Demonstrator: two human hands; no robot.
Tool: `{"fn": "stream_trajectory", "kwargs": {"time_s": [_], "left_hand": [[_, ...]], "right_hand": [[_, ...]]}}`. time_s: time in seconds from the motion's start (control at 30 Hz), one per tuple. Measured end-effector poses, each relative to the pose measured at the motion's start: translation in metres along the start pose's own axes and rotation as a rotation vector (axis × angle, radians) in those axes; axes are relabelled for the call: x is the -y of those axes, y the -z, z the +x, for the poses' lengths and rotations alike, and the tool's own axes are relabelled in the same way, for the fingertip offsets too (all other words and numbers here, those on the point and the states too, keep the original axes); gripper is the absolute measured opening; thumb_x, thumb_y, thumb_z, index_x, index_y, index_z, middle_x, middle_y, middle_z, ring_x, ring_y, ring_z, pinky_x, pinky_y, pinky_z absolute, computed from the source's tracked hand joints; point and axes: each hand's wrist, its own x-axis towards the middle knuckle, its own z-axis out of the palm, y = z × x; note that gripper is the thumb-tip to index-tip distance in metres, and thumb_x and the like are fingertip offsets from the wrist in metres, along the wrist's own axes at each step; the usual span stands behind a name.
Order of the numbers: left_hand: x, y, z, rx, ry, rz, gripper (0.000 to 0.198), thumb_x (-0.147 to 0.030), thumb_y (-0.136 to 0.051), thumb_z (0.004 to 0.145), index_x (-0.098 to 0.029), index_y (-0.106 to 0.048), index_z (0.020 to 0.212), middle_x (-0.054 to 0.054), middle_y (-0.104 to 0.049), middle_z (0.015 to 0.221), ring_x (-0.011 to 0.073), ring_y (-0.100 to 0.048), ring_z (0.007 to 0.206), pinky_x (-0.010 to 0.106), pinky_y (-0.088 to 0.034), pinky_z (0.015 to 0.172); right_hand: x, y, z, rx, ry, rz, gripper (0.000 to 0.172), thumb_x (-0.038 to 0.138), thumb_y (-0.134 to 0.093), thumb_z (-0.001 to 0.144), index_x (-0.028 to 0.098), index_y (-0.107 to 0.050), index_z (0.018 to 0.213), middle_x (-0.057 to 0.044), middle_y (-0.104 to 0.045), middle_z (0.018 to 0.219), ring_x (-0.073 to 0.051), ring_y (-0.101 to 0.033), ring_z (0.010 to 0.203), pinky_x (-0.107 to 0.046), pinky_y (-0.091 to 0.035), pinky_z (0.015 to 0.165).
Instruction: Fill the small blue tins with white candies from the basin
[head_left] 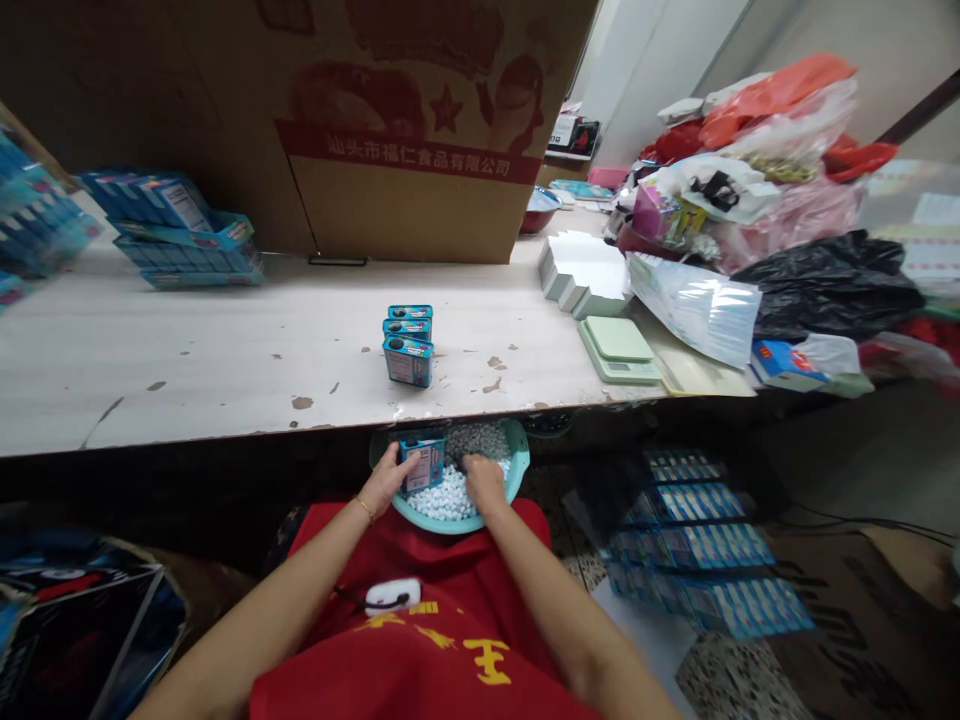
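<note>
In my lap, partly under the table edge, sits a turquoise basin [519,440] filled with small white pellets [448,497]. My left hand [384,478] grips a small blue box [426,466] by its side, over the left part of the basin. My right hand [485,480] is down among the pellets with its fingers curled in; what they hold, if anything, is hidden. On the table in front, three similar small blue boxes [409,362] stand upright in a short row.
A large brown carton [420,225] stands at the back of the table. To the left are display trays of blue boxes [184,240]. A green scale [621,350], white card stacks [581,265] and plastic bags [825,285] lie right. More trays of boxes [705,550] stand low at right.
</note>
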Motion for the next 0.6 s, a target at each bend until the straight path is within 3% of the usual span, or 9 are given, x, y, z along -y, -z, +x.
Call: {"fn": "stream_trajectory", "kwargs": {"time_s": [0.13,0.3,0.43,0.6], "left_hand": [[-0.006,-0.007,-0.004,0.063,-0.011,-0.033,0.043,-0.041,-0.061,0.067,-0.017,-0.050,0.100,0.005,-0.061,0.099,0.0179,-0.058,0.091,0.036,-0.044,0.085],[-0.024,0.017,-0.021,0.070,-0.115,0.040,0.044,-0.037,-0.058,0.070,-0.019,-0.046,0.108,0.005,-0.058,0.103,0.0175,-0.055,0.094,0.035,-0.042,0.088],[-0.029,0.036,-0.027,0.000,-0.254,0.271,0.043,-0.037,-0.058,0.069,-0.018,-0.048,0.106,0.004,-0.059,0.097,0.0180,-0.055,0.091,0.034,-0.042,0.088],[-0.029,0.028,-0.024,-0.026,-0.333,0.473,0.041,-0.037,-0.058,0.068,-0.018,-0.051,0.104,0.004,-0.060,0.094,0.0179,-0.055,0.088,0.032,-0.042,0.083]], "right_hand": [[0.010,-0.017,0.016,-0.022,-0.101,0.146,0.031,0.011,-0.038,0.080,0.018,-0.065,0.092,-0.010,-0.066,0.091,-0.020,-0.059,0.087,-0.026,-0.041,0.073],[-0.024,-0.017,0.013,-0.076,-0.101,0.433,0.028,0.025,-0.041,0.082,0.024,-0.066,0.096,-0.002,-0.067,0.093,-0.017,-0.058,0.088,-0.023,-0.042,0.072],[-0.043,0.003,0.004,-0.112,-0.053,0.486,0.025,0.027,-0.045,0.080,0.027,-0.067,0.091,0.000,-0.068,0.091,-0.015,-0.059,0.085,-0.022,-0.042,0.071],[-0.043,0.049,-0.004,-0.144,0.054,0.475,0.026,0.028,-0.044,0.079,0.029,-0.067,0.091,0.002,-0.068,0.091,-0.015,-0.059,0.085,-0.022,-0.043,0.071]]}}
